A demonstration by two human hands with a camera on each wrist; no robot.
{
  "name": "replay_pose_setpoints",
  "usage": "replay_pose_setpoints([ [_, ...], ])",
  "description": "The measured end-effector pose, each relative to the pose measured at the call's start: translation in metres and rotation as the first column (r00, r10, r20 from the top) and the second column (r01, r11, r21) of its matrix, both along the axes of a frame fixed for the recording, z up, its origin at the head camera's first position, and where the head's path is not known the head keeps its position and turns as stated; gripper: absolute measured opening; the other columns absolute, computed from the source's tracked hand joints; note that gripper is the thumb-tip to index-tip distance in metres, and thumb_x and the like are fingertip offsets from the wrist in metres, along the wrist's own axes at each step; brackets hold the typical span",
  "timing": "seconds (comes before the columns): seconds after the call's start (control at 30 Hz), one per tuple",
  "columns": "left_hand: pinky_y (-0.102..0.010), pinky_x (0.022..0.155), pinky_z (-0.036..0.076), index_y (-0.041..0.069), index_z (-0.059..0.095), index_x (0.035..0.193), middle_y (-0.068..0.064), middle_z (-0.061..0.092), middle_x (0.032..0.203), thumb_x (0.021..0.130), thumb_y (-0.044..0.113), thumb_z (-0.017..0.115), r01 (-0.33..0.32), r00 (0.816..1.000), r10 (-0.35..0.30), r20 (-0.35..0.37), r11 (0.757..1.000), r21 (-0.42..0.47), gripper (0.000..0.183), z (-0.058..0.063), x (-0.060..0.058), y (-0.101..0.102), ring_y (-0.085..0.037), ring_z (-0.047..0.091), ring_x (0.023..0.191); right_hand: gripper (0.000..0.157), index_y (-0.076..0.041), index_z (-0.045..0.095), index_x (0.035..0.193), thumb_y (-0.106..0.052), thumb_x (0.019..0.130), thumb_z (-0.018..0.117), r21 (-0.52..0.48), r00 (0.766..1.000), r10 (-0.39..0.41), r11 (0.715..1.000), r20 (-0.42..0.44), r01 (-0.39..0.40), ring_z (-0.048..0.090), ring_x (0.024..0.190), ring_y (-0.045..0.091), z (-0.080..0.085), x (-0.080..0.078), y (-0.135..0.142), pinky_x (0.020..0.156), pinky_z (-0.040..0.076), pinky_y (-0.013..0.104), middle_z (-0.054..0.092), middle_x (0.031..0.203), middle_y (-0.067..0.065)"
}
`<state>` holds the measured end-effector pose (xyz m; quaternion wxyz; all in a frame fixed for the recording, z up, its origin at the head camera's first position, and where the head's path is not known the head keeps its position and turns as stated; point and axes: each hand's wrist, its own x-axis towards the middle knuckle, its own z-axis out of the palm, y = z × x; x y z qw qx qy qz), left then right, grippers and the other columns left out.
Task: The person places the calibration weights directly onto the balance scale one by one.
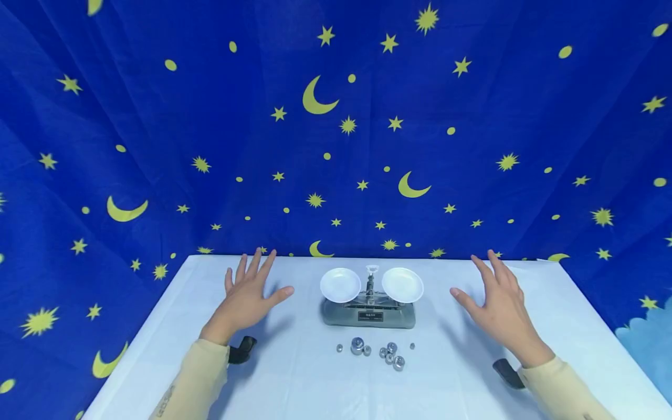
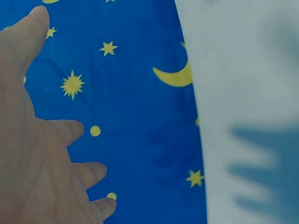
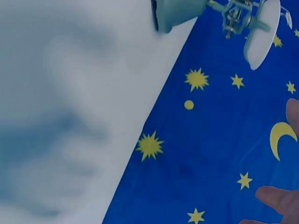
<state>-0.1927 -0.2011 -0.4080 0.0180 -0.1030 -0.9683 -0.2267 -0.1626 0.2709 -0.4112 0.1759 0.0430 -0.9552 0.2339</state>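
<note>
A grey balance scale (image 1: 369, 314) with two white pans stands in the middle of the table. In front of it lie several shiny metal weights: a large weight (image 1: 357, 345), a small weight (image 1: 339, 348) to its left, a cluster around another weight (image 1: 399, 363), and a tiny weight (image 1: 412, 346) at the right. My left hand (image 1: 247, 303) hovers left of the scale, fingers spread and holding nothing. On the other side, my right hand (image 1: 501, 312) is likewise spread over the table. In the right wrist view, one end of the scale (image 3: 180, 13) and a pan (image 3: 264, 35) show.
A white cloth covers the table (image 1: 299, 385), and both hands cast shadows on it. Behind and at the sides hangs a blue curtain (image 1: 367, 151) with yellow stars and moons. Dark wrist devices (image 1: 242, 350) show beneath both sleeves.
</note>
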Motion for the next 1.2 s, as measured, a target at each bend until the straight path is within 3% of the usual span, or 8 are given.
replay_pose_setpoints([
  [0.3, -0.071, 0.114, -0.009, 0.014, 0.021, 0.162, -0.019, 0.012, 0.167, 0.094, 0.066, 0.052, 0.026, 0.999, -0.027, 0.017, 0.996, 0.082, 0.091, -0.020, 0.002, 0.018, -0.047, -0.002, 0.151, 0.079, 0.003, 0.040, 0.149, -0.043, 0.093, 0.070, -0.051, 0.999, 0.027, 0.998, -0.026, -0.029, 0.019, 0.142, 0.058, -0.005, 0.008, -0.010, 0.101, 0.020, 0.083, 0.019, 0.161, 0.030],
  [0.53, -0.069, 0.117, -0.003, 0.016, 0.020, 0.162, -0.016, 0.013, 0.167, 0.094, 0.068, 0.052, 0.027, 0.997, -0.033, 0.068, 0.996, 0.087, 0.091, -0.036, 0.004, 0.032, -0.043, 0.001, 0.152, 0.071, 0.002, 0.046, 0.144, -0.036, 0.091, 0.073, -0.085, 0.997, 0.032, 0.996, -0.073, -0.038, 0.028, 0.136, 0.058, -0.013, 0.018, -0.021, 0.099, 0.028, 0.080, 0.027, 0.157, 0.029],
  [0.83, -0.069, 0.118, 0.000, 0.015, 0.024, 0.161, -0.014, 0.019, 0.166, 0.094, 0.063, 0.057, 0.032, 0.996, -0.040, 0.081, 0.994, 0.101, 0.088, -0.047, 0.005, 0.051, -0.041, 0.005, 0.153, 0.061, -0.001, 0.051, 0.139, -0.030, 0.091, 0.075, -0.143, 0.996, 0.023, 0.989, -0.081, -0.035, 0.032, 0.135, 0.055, -0.028, 0.032, -0.038, 0.097, 0.034, 0.076, 0.034, 0.155, 0.026],
  [1.2, -0.068, 0.119, 0.002, 0.014, 0.026, 0.160, -0.015, 0.023, 0.165, 0.093, 0.064, 0.057, 0.058, 0.992, -0.078, 0.102, 0.981, 0.184, 0.089, -0.059, 0.000, 0.066, -0.043, 0.009, 0.152, 0.055, -0.002, 0.056, 0.136, -0.024, 0.089, 0.077, -0.197, 0.992, 0.046, 0.978, -0.114, -0.068, 0.040, 0.132, 0.048, -0.041, 0.045, -0.060, 0.097, 0.039, 0.071, 0.045, 0.146, 0.023],
])
